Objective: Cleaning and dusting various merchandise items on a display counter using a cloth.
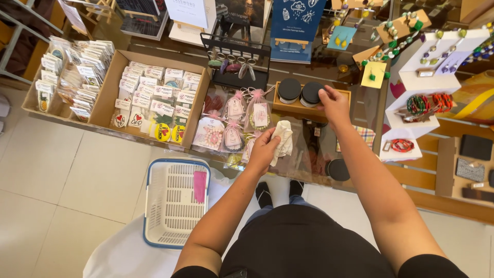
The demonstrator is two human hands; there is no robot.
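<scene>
**Two hands over a crowded glass display table**

Two things fill most of my view: the glass table [360,110] across the upper half of the frame and the pale tiled floor [46,170] below it. At upper left sit two cardboard boxes [200,98] packed with small carded items. Lower left of centre, a white basket with a blue rim [149,206] rests on a white surface, a pink slip lying inside it. Right of the boxes, near centre, lie little pink mesh gift bags [234,110] tied with ribbon. Just beyond them is a wooden tray [298,109] holding two round black-lidded jars [289,89].

My left hand [264,150], at centre frame, has its fingers curled closed around a crumpled white cloth [283,138] — the cloth hangs just above the glass, beside the gift bags. My right hand [334,104], upper right of centre, reaches to the tray's right end, fingers bent and partly open — fingertips at the nearer jar's lid, though I cannot tell whether they grip it.
</scene>
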